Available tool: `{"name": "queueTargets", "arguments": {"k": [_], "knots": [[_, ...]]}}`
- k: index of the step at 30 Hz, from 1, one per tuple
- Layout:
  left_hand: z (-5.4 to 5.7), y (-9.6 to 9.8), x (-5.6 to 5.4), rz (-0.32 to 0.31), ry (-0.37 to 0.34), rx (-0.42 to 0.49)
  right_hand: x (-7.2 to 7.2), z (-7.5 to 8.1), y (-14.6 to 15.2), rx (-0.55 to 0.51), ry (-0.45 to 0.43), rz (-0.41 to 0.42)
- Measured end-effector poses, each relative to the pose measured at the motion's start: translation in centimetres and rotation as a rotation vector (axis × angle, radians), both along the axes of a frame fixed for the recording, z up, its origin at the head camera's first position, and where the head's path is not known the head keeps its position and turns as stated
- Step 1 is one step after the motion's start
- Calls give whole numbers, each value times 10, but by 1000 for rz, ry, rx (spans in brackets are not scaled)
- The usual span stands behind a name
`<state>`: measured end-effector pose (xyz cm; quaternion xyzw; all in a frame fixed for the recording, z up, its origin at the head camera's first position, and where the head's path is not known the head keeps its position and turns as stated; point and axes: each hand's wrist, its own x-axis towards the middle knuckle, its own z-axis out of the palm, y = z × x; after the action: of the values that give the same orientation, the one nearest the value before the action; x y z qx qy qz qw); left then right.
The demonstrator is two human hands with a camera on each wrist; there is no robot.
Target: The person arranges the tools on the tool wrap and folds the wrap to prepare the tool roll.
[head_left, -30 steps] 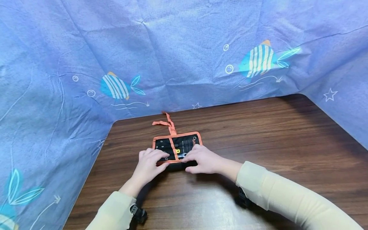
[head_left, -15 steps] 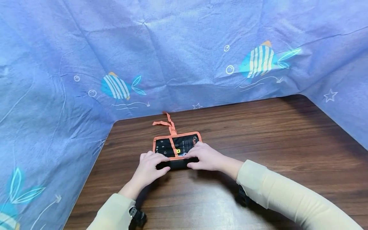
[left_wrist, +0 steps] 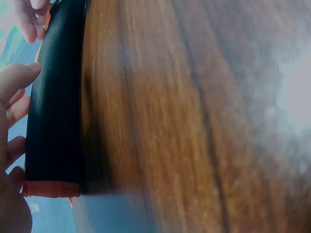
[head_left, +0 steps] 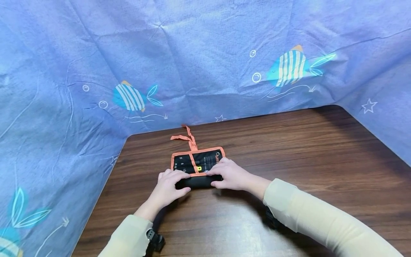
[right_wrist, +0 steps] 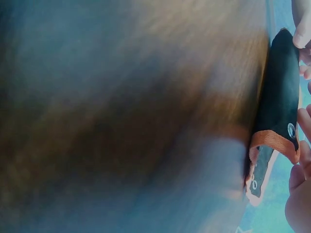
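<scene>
A black tool roll with orange edging lies on the wooden table, its near part turned over into a thick roll. My left hand holds the rolled part at its left end, fingers over the top and thumb at the near side. At the other end my right hand grips it in the same way. Beyond the fingers the flat part still shows printed numbers and a small yellow label. In the left wrist view the tool roll looks smooth; the right wrist view shows the orange-edged end of the tool roll.
Two orange tie straps stretch from the far edge of the roll toward the back of the table. A blue cloth printed with fish hangs behind and at both sides.
The near edge has been turned farther away from me, so the roll is thicker and less of the flat part shows. A wrench head seen earlier is now mostly covered.
</scene>
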<state>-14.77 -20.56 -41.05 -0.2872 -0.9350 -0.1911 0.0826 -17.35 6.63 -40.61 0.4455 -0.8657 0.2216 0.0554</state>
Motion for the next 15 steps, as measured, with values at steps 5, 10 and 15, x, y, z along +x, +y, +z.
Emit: {"name": "queueTargets", "arguments": {"k": [5, 10, 15], "knots": [[-2, -2, -1, -1, -56, -4, -1, -5, 0, 8, 12, -12], [-3, -3, -2, 10, -79, -2, -1, -7, 0, 15, 24, -24], [-6, -5, -3, 13, -62, 0, -1, -8, -1, 34, 49, -46]]}}
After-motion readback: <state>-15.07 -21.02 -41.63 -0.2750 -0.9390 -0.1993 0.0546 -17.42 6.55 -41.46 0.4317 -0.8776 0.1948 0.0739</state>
